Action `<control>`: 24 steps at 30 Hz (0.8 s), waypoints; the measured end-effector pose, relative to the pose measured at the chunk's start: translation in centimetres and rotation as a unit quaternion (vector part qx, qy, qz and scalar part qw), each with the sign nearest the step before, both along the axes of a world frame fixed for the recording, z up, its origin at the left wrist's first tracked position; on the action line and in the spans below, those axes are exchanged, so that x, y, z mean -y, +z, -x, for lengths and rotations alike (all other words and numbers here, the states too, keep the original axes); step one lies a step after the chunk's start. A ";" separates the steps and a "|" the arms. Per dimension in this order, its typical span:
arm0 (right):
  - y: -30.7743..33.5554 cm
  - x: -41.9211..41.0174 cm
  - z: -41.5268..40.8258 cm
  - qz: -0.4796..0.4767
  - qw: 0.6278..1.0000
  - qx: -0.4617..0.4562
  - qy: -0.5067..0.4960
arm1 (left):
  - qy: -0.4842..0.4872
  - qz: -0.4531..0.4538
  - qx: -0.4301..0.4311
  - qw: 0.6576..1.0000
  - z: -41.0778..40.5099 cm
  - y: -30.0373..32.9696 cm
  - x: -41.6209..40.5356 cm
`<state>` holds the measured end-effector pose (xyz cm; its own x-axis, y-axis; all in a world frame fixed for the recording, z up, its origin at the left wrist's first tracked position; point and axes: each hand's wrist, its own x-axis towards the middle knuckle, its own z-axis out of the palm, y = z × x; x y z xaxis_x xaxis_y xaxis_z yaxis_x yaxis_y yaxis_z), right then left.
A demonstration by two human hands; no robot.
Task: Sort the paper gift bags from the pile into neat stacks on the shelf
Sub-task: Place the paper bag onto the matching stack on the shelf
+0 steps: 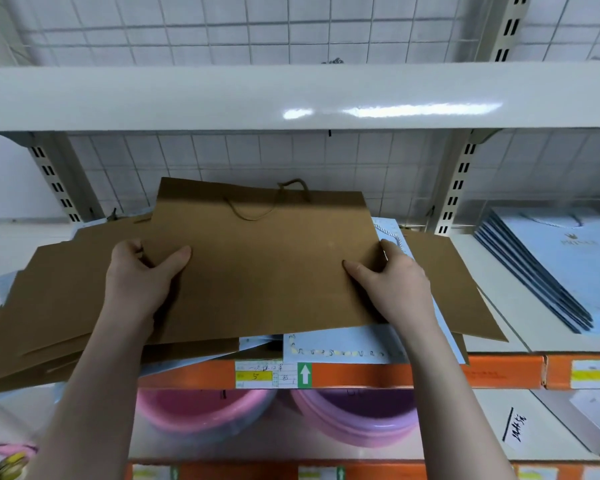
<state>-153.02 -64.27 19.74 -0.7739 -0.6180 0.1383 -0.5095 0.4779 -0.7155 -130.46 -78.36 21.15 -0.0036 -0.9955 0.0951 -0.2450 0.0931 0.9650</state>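
A flat brown paper gift bag [267, 258] with a twisted cord handle lies on top of a messy pile on the shelf [492, 292]. My left hand [142, 275] grips its left edge, thumb on top. My right hand [395, 282] grips its right edge the same way. Under it lie more brown bags [56, 306] fanned out to the left and right, and light blue patterned bags [343, 348] poke out at the front. A neat stack of light blue bags [561, 265] sits at the right of the shelf.
An upper shelf board [291, 98] runs overhead, with wire mesh behind. The shelf's orange front rail [361, 374] carries a price label. Below stand pink and purple plastic basins [354, 417]. Slotted uprights [454, 188] flank the pile.
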 end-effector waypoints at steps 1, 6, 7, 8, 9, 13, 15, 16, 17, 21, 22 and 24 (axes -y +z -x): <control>0.2 -0.2 -0.2 0.005 1.000 -0.010 -0.004 | 0.004 0.007 0.016 1.000 -0.2 0.0 -0.1; 0.9 -1.7 -1.5 0.043 0.998 -0.044 -0.018 | 0.011 0.057 0.132 0.989 -1.4 0.4 -0.3; 0.8 -2.1 -1.7 0.046 0.998 -0.048 -0.021 | 0.003 0.068 0.153 0.986 -1.6 0.4 -0.5; 0.7 -2.5 -1.9 0.048 0.997 -0.051 -0.023 | -0.004 0.079 0.173 0.982 -1.7 0.5 -0.7; 0.5 -2.9 -2.1 0.047 0.997 -0.053 -0.027 | -0.010 0.090 0.194 0.977 -1.7 0.6 -1.0; -0.5 -4.5 -3.0 0.012 0.995 -0.081 -0.051 | -0.016 0.114 0.251 0.961 -1.3 0.4 -2.7; -0.7 -5.3 -3.2 -0.027 0.992 -0.104 -0.061 | -0.019 0.119 0.264 0.957 -1.0 0.2 -3.7; -0.7 -5.6 -3.3 -0.044 0.990 -0.114 -0.065 | -0.021 0.120 0.268 0.956 -0.8 0.1 -4.2; -0.7 -6.0 -3.3 -0.058 0.988 -0.123 -0.067 | -0.023 0.119 0.270 0.955 -0.6 0.1 -4.7; -0.6 -7.8 -3.0 -0.066 0.983 -0.157 -0.067 | -0.031 0.124 0.273 0.954 0.3 0.1 -7.0; -0.6 -8.4 -2.7 -0.063 0.982 -0.164 -0.063 | -0.031 0.131 0.272 0.953 0.7 0.2 -7.6; -0.7 -9.9 -2.0 -0.056 0.982 -0.168 -0.058 | -0.034 0.140 0.272 0.952 1.5 0.4 -8.9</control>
